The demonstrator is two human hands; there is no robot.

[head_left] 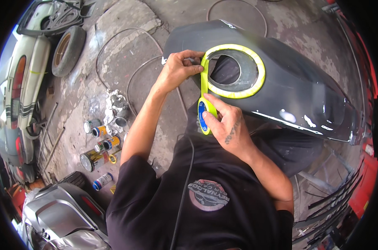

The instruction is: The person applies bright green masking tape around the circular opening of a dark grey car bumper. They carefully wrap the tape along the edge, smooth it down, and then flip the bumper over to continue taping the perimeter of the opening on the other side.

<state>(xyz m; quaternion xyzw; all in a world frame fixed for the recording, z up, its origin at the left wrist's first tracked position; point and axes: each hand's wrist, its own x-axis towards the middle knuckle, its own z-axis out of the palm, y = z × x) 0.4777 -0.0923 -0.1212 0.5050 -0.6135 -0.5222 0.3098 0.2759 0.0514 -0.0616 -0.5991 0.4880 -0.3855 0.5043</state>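
Paint cans [98,143] stand on the concrete floor [126,25] well to the left of the left hand [178,68], beside a crumpled wad of foil [116,106]; farther left lie a loose tyre [68,50] and a pale car body panel [24,87]. That left hand is pressed together, its fingertips pinching and pushing the yellow masking tape [204,77] against the left rim of an oval opening [234,71] in a dark grey car bumper [297,89]. Tape already rings the whole opening, just right of those fingers. From the left hand a strip of tape runs straight down to the tape roll [204,116], which has a blue core. Just below the opening, the right hand [228,125] pinches that roll between thumb and forefinger, the other fingers curled behind it. Both hands are near each other, joined by the taut strip. Right of the right hand the bumper stretches on, glossy, with pale scuffs along its lower edge.
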